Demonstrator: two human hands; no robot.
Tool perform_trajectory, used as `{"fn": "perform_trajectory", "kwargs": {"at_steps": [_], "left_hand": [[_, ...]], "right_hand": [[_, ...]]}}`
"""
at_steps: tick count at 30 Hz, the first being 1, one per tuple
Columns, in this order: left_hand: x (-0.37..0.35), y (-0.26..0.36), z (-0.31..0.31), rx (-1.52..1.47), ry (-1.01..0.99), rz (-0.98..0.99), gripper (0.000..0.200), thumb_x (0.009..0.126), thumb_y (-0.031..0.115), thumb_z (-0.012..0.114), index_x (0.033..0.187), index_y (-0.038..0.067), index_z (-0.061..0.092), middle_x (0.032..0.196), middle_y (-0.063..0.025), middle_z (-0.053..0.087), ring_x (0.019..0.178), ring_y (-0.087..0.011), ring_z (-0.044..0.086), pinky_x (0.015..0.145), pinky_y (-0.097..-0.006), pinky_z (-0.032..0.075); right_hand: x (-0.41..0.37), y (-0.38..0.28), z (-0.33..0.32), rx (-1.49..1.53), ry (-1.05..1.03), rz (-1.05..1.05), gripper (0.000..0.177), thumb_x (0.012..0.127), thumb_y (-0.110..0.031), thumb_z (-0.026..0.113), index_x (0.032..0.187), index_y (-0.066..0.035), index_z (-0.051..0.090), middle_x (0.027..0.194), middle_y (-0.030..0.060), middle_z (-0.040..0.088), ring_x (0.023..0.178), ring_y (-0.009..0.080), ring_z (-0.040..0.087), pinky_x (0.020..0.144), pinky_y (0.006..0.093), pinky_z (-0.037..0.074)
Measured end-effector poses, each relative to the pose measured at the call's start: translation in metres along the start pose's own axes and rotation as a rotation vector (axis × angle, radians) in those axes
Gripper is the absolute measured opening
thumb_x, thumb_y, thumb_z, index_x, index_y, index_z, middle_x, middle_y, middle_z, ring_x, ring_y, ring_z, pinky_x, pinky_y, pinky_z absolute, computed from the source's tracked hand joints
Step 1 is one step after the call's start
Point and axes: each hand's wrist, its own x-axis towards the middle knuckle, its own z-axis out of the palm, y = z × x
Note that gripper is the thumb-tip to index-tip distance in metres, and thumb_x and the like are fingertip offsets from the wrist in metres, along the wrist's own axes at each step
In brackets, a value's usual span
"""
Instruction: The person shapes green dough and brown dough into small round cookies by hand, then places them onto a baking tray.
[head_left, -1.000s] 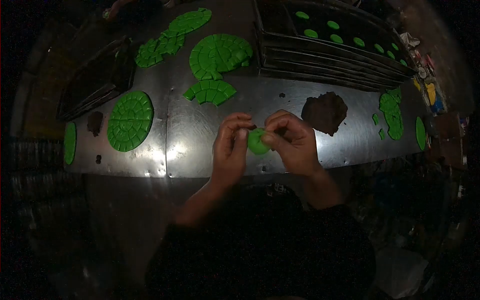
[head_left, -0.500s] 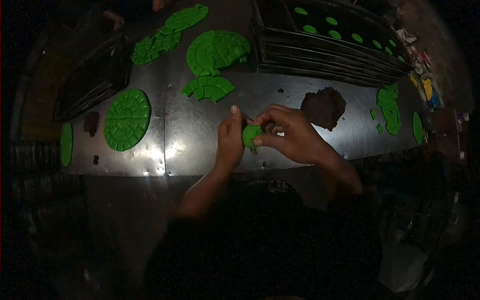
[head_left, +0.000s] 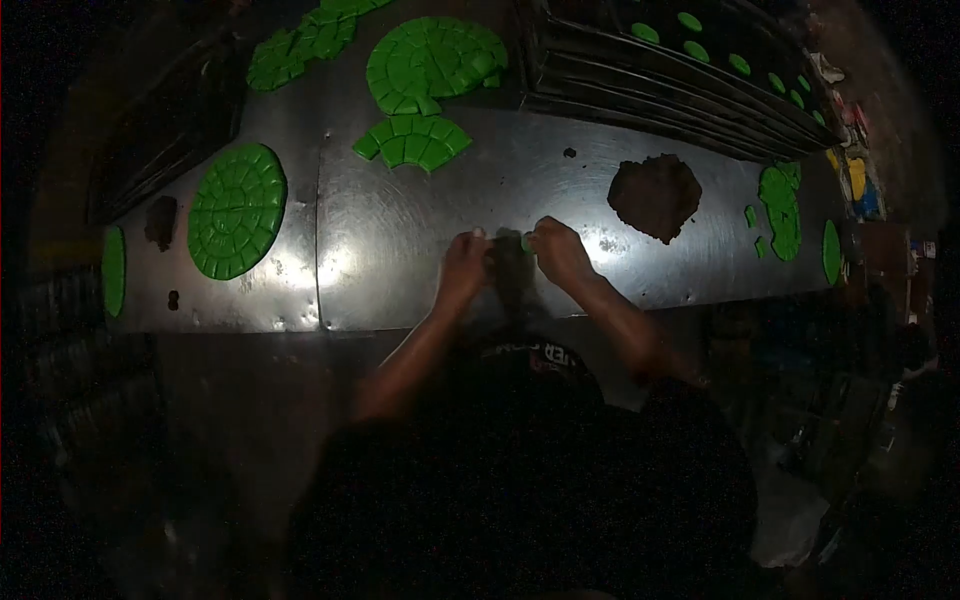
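Note:
My left hand (head_left: 463, 268) is closed, thumb uppermost, above the front part of the metal table. Whatever its fingers hold, if anything, is hidden. A short gap to the right, my right hand (head_left: 563, 254) pinches a small piece of green dough (head_left: 527, 242), of which only a sliver shows at the fingertips. Beyond my hands lies a fan-shaped slab of scored green dough (head_left: 415, 142). Behind it sits a large round of green dough (head_left: 420, 62) cut into segments. To the right of my right hand rests a rough brown lump (head_left: 655, 197).
The metal table (head_left: 400, 220) carries another scored green round (head_left: 237, 210) at left and green scraps (head_left: 782, 212) at right. Stacked dark trays (head_left: 640, 90) stand at the back right, small green ovals on top. A dark tray (head_left: 165, 125) is at the far left.
My hands have moved apart from around the green dough ball; only a bit of green now shows, at my right fingertips. The view has shifted, so the table's things sit higher.

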Motion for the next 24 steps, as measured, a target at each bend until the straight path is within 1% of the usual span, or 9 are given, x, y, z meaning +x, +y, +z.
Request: {"fn": "perform_trajectory", "kwargs": {"at_steps": [4, 6, 10, 12, 13, 18, 20, 23, 24], "left_hand": [[-0.017, -0.027, -0.046, 0.018, 0.27, 0.055, 0.042, 0.093, 0.037, 0.046, 0.11, 0.0, 0.053, 0.095, -0.0101, 0.062, 0.077, -0.0153, 0.057, 0.061, -0.0295, 0.049], [-0.013, -0.046, -0.078, 0.045, 0.288, 0.048, 0.041, 0.093, 0.036, 0.047, 0.111, 0.0, 0.053, 0.097, -0.0103, 0.062, 0.077, -0.0152, 0.058, 0.06, -0.0287, 0.049], [-0.024, -0.056, -0.113, -0.039, 0.445, 0.04, 0.042, 0.095, 0.036, 0.044, 0.117, 0.0, 0.05, 0.103, -0.0114, 0.06, 0.08, -0.016, 0.058, 0.059, -0.0271, 0.049], [-0.024, -0.046, -0.116, -0.097, 0.499, 0.046, 0.042, 0.096, 0.035, 0.042, 0.119, 0.0, 0.048, 0.105, -0.0119, 0.059, 0.081, -0.0161, 0.058, 0.059, -0.027, 0.049], [-0.023, -0.041, -0.12, -0.118, 0.543, 0.057, 0.042, 0.097, 0.034, 0.041, 0.121, 0.0, 0.046, 0.108, -0.0121, 0.058, 0.082, -0.0163, 0.057, 0.06, -0.0277, 0.049], [0.012, 0.002, -0.128, -0.286, 0.521, 0.207, 0.044, 0.096, 0.034, 0.043, 0.125, 0.001, 0.043, 0.117, -0.0124, 0.052, 0.092, -0.0176, 0.055, 0.073, -0.0295, 0.048], [0.053, 0.018, -0.139, -0.357, 0.53, 0.236, 0.047, 0.094, 0.034, 0.046, 0.125, -0.002, 0.042, 0.113, -0.0117, 0.053, 0.09, -0.0183, 0.054, 0.072, -0.0292, 0.047], [0.117, 0.031, -0.172, -0.56, 0.389, 0.17, 0.039, 0.093, 0.036, 0.048, 0.097, -0.003, 0.052, 0.078, -0.0068, 0.054, 0.067, -0.0151, 0.053, 0.06, -0.026, 0.045], [0.152, 0.011, -0.203, -0.543, 0.148, 0.217, 0.035, 0.092, 0.037, 0.049, 0.08, 0.005, 0.053, 0.065, -0.0026, 0.05, 0.055, -0.0126, 0.049, 0.051, -0.0254, 0.041]], "right_hand": [[0.016, -0.02, -0.041, 0.19, -0.04, 0.091, 0.016, 0.083, -0.011, 0.058, 0.091, -0.001, 0.067, 0.114, 0.0145, 0.059, 0.095, 0.0281, 0.056, 0.079, 0.035, 0.048], [0.045, -0.051, -0.094, 0.157, 0.164, 0.074, 0.023, 0.085, -0.02, 0.058, 0.101, -0.006, 0.067, 0.124, 0.0151, 0.054, 0.108, 0.0302, 0.052, 0.093, 0.0392, 0.04], [0.071, -0.046, -0.053, 0.069, 0.613, -0.088, 0.034, 0.086, -0.03, 0.058, 0.113, -0.01, 0.061, 0.13, 0.0156, 0.048, 0.121, 0.0336, 0.042, 0.102, 0.0485, 0.029], [0.056, -0.036, 0.016, -0.232, 0.185, -0.07, 0.046, 0.086, -0.036, 0.056, 0.124, -0.012, 0.052, 0.138, 0.0166, 0.038, 0.13, 0.0376, 0.029, 0.104, 0.059, 0.016], [0.062, -0.026, 0.019, -0.08, 0.256, -0.068, 0.054, 0.088, -0.045, 0.05, 0.131, -0.013, 0.045, 0.144, 0.0164, 0.025, 0.136, 0.0367, 0.014, 0.105, 0.062, 0.007], [0.069, -0.011, 0.035, -0.285, 0.127, -0.025, 0.057, 0.088, -0.044, 0.051, 0.131, -0.008, 0.043, 0.142, 0.0161, 0.029, 0.133, 0.0378, 0.022, 0.106, 0.0596, 0.007], [0.071, 0.009, 0.046, 0.065, 0.258, 0.066, 0.053, 0.089, -0.035, 0.052, 0.131, -0.005, 0.042, 0.139, 0.018, 0.034, 0.131, 0.0374, 0.025, 0.109, 0.053, 0.012], [0.058, 0.025, 0.026, 0.505, 0.065, 0.194, 0.048, 0.088, -0.024, 0.053, 0.131, -0.005, 0.042, 0.135, 0.0197, 0.037, 0.129, 0.0391, 0.028, 0.109, 0.0457, 0.021], [0.045, 0.029, 0.026, 0.299, -0.163, 0.139, 0.049, 0.086, -0.02, 0.056, 0.13, -0.003, 0.043, 0.135, 0.0211, 0.038, 0.128, 0.0392, 0.03, 0.107, 0.0439, 0.025]]}}
